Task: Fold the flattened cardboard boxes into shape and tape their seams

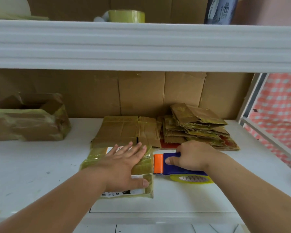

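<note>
Forearms reach in over the white bench (40,165). Left hand (124,163) lies flat, fingers straight, pressing the folded box (146,163) at centre. Right hand (193,157) grips the blue tape dispenser (171,163) against the box's right edge — taping is underway; next, probably, draw tape across the seam. Box labels aren't legible.

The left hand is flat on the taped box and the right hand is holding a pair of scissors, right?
Not quite. In the head view the left hand does lie flat on the taped box, but the right hand grips a blue and orange tape dispenser, not scissors.
</note>
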